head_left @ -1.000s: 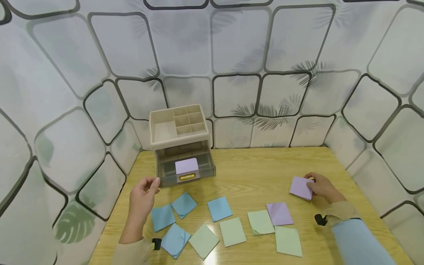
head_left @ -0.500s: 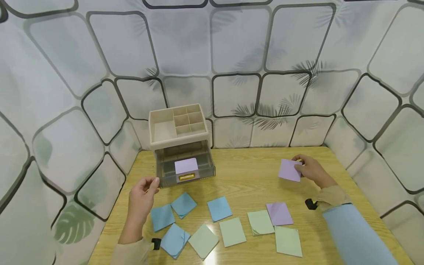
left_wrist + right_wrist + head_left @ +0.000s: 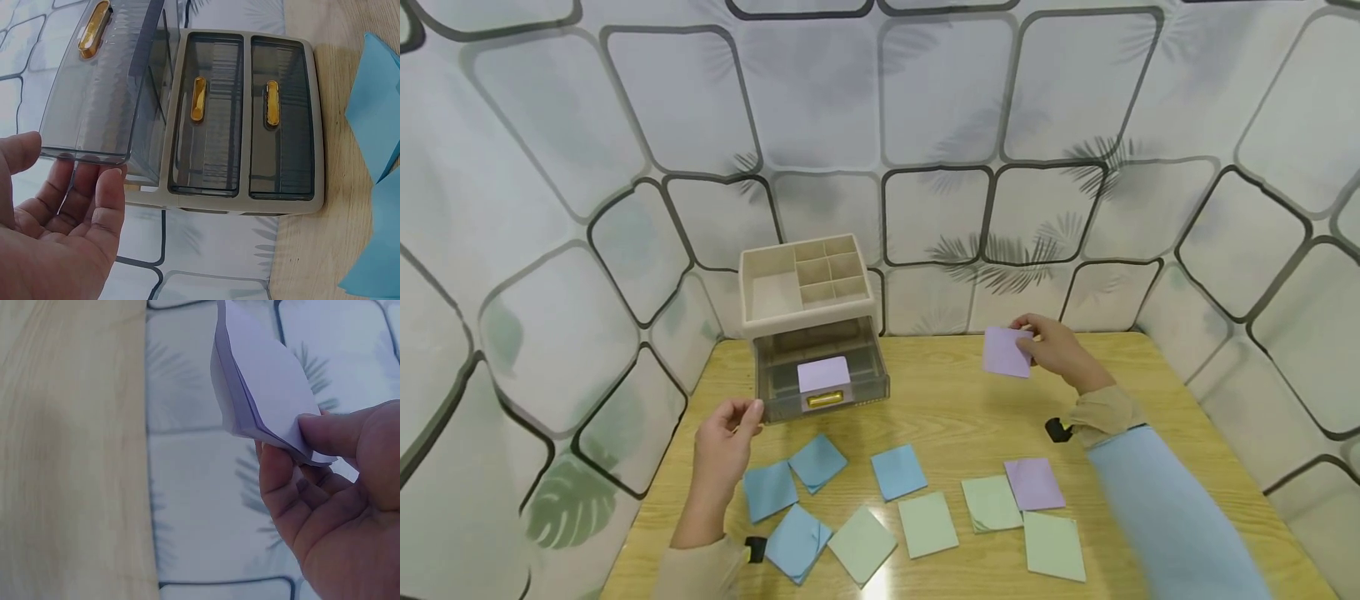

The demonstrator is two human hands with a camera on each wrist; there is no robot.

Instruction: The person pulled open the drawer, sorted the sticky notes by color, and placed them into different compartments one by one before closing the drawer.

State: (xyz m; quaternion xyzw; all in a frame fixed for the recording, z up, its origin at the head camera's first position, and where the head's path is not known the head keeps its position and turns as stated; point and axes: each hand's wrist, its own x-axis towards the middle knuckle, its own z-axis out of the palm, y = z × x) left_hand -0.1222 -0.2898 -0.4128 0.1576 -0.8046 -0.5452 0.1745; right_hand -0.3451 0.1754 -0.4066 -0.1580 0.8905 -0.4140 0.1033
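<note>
Above the table at the right, my right hand [image 3: 1058, 350] pinches a pad of purple sticky notes [image 3: 1007, 352] between thumb and fingers. Its layered edge shows in the right wrist view, where the pad [image 3: 265, 381] is tilted. At the left, my left hand [image 3: 724, 446] holds the front corner of a pulled-out clear grey drawer [image 3: 782, 408]. Close up, the thumb and curled fingers of that hand [image 3: 69, 231] lie about the end of the drawer front [image 3: 94, 119]. Inside the drawer is another purple pad [image 3: 823, 375], behind the gold handle [image 3: 825, 399].
The drawer belongs to a beige organizer [image 3: 805, 321] with a compartmented top. Its two other drawers [image 3: 206, 144] are pushed in. Along the table's front lie several blue pads [image 3: 898, 472], several green pads [image 3: 927, 524] and one purple pad [image 3: 1034, 483]. A patterned cloth wall [image 3: 936, 217] stands behind.
My right hand has carried the purple pad left and toward the back of the table, raising it off the right side. The left hand has stayed at the drawer corner.
</note>
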